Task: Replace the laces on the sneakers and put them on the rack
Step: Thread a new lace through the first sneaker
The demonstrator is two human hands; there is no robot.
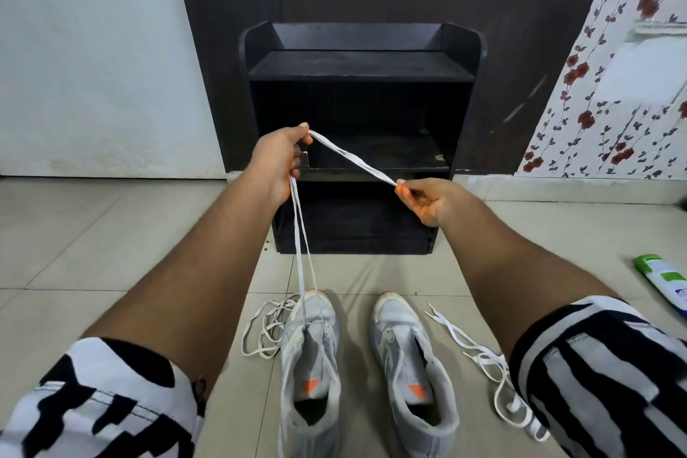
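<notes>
head: left sneaker [310,364] and right sneaker [412,364] side by side on tiled floor [111,234] | white lace [303,253] rises from left sneaker | left hand [277,164] grips it, right hand [423,199] pinches its ends | loose laces [487,357] right of the pair, another lace [260,327] left | black rack [362,67] beyond

Place: a home — an entry corner, by the look.
Signs: tiled floor [111,234], floral wallpaper [602,85], black shoe rack [362,67] — against a dark door.
</notes>
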